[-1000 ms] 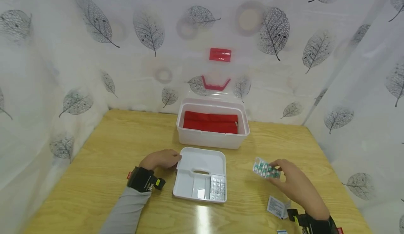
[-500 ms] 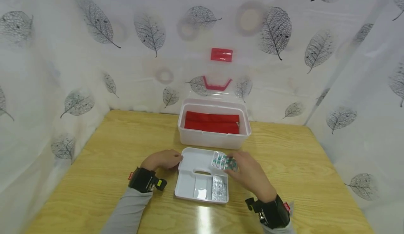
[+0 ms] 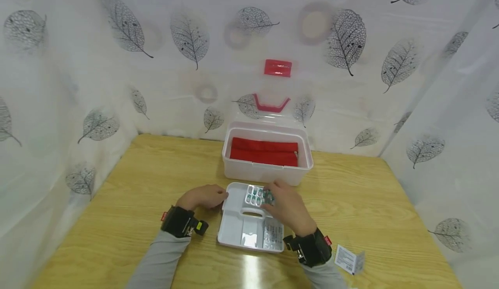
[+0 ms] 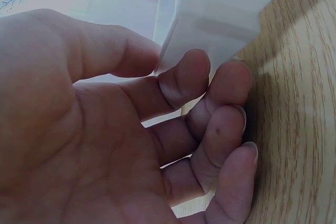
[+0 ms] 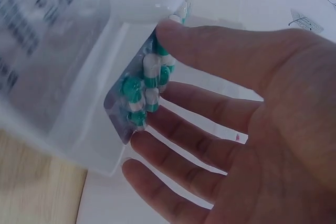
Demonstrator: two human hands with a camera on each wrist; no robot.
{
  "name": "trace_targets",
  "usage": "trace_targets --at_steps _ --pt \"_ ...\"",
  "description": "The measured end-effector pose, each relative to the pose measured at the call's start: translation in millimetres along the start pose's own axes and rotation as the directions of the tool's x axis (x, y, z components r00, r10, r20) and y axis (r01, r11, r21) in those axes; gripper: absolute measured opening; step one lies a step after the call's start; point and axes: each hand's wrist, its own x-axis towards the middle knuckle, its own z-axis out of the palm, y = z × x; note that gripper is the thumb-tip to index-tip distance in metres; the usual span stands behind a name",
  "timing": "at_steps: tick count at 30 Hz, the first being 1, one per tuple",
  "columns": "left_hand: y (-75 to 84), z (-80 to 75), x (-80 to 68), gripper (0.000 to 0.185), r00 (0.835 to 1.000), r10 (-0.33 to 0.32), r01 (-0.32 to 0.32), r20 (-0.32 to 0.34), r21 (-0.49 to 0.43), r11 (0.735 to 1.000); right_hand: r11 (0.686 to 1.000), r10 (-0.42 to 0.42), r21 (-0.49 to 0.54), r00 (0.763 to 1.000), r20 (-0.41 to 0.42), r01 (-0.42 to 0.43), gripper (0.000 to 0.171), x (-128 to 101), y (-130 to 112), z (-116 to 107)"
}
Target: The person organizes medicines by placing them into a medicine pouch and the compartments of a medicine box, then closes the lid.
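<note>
In the head view a white compartment tray (image 3: pixel 232 228) lies on the table. My left hand (image 3: pixel 204 196) pinches its left rim; the left wrist view shows thumb and index finger at the tray wall (image 4: pixel 226 3), the other fingers curled beside it. My right hand (image 3: pixel 290 209) holds a blister pack of green-and-white capsules (image 3: pixel 254 195) by its right end, over the tray's large back compartment. In the right wrist view the capsules (image 5: pixel 135 95) face the palm, thumb at one edge and fingertips at another. A silvery blister pack (image 3: pixel 273 234) occupies the front right compartment.
Behind the tray stands a white box (image 3: pixel 261 174) with its clear lid raised, a red handle (image 3: pixel 271 108) on it and a red zipped pouch (image 3: pixel 264 152) inside. A folded printed card (image 3: pixel 345 259) lies at right front. A leaf-patterned curtain (image 3: pixel 187 85) surrounds the table.
My right hand has carried the capsule blister pack leftward from the table's right side to over the tray's back compartment. The left hand keeps its hold on the tray rim.
</note>
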Motion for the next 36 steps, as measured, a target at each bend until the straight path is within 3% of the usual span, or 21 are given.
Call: trace_targets --at_steps 13,20,25,32,36 --pt "7.0 -1.4 -2.4 0.035 1.0 -0.02 0.02 -0.002 -0.001 1.0 0.999 0.022 0.023 0.993 0.12 -0.025 0.047 13 -3 10" --pt "5.1 -0.8 -3.1 0.036 1.0 -0.023 0.023 0.006 -0.029 0.999 1.0 -0.02 0.015 0.995 0.1 0.019 0.043 4 -3 3" --pt "3.1 -0.2 -3.0 0.036 1.0 -0.02 0.02 0.012 -0.027 0.999 1.0 0.009 -0.027 0.996 0.088 -0.007 0.039 -18 -5 -12" --pt "1.5 0.0 -0.7 0.038 1.0 -0.023 0.023 0.017 -0.028 0.999 0.998 0.008 -0.056 1.0 0.015 -0.007 0.036 -64 -4 -38" --pt "1.1 0.8 0.2 0.038 1.0 -0.022 0.023 0.014 -0.031 0.999 0.998 0.003 -0.058 1.0 0.025 -0.002 0.032 -90 -1 -47"
